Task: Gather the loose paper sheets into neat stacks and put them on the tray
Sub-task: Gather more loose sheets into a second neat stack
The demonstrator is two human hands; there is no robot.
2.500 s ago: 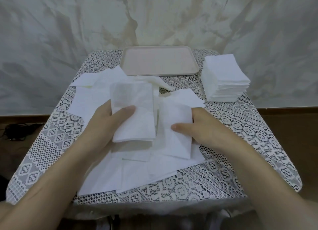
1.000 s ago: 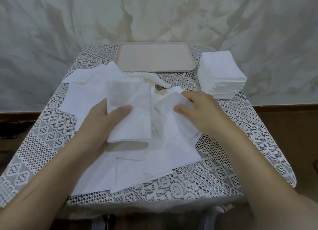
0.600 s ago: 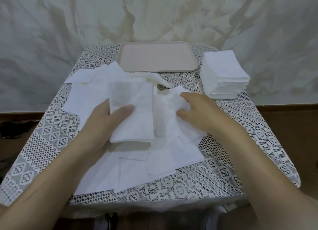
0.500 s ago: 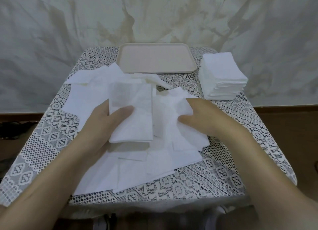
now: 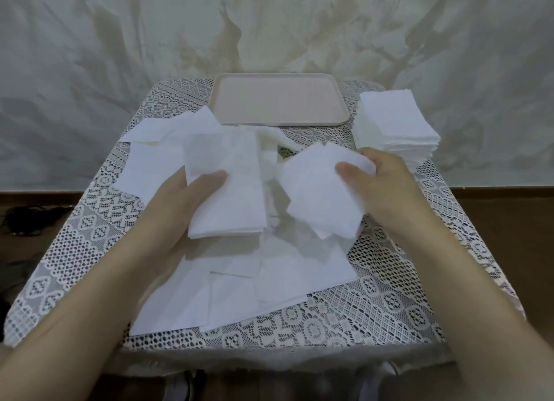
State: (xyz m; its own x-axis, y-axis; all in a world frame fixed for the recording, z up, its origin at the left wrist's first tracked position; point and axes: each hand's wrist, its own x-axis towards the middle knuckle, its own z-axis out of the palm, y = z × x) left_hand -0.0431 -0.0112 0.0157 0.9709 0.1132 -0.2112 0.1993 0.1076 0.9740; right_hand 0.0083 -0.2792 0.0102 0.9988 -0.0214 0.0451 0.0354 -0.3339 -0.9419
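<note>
Both hands hold paper above the middle of the bench (image 5: 389, 295).
The left hand (image 5: 177, 205) has its fingers clamped on a small sheet stack (image 5: 230, 196), thumb on top; the right hand (image 5: 386, 184) pinches a crumpled sheet (image 5: 317, 196) (slightly blurred). Loose sheets (image 5: 269, 280) overlap beneath, too layered to count. One tray (image 5: 281, 101) lies at the far edge and one tall stack (image 5: 395, 125) at the far right corner.

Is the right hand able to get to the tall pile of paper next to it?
Probably yes: the tall pile sits just beyond the right hand with nothing between, though that hand grips a sheet.
</note>
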